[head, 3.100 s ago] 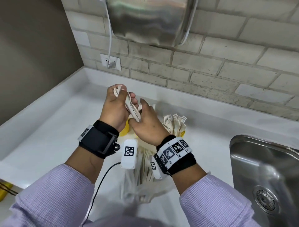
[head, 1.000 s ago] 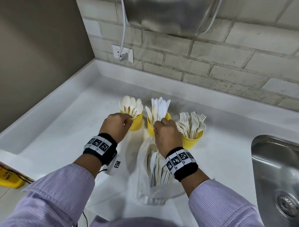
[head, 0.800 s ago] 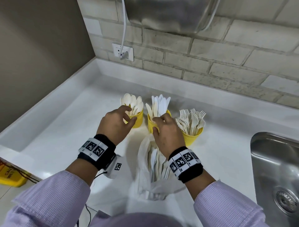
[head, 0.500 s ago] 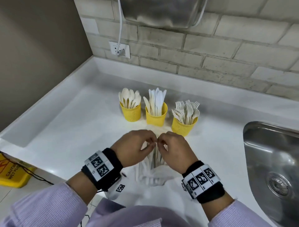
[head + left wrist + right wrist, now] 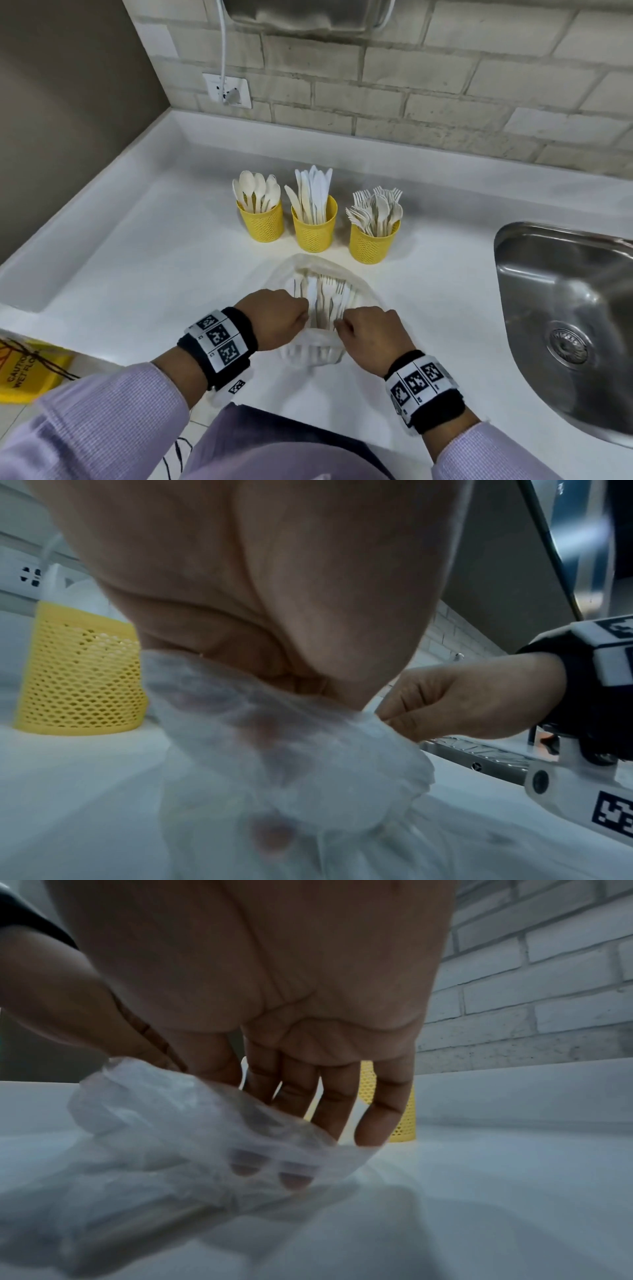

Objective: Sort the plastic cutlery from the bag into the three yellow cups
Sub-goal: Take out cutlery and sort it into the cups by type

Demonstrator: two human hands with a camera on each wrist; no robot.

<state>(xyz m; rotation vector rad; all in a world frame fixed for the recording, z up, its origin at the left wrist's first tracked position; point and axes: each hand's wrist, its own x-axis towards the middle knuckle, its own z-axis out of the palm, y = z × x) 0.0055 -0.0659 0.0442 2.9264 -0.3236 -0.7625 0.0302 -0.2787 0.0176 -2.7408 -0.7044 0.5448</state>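
Both hands, left hand [image 5: 274, 317] and right hand [image 5: 371, 334], pinch the plastic bag [image 5: 329, 270] mouth; thin film may tear, spilling cutlery [image 5: 323, 298] onto bench [image 5: 154, 260]

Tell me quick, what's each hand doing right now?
Left hand: closed, gripping the plastic bag at its mouth.
Right hand: closed, fingers curled into the bag's other edge, pulling it open.

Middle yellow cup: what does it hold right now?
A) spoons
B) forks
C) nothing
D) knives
D: in the head view the middle yellow cup holds upright knives, with spoons in the cup to its left and forks to its right.
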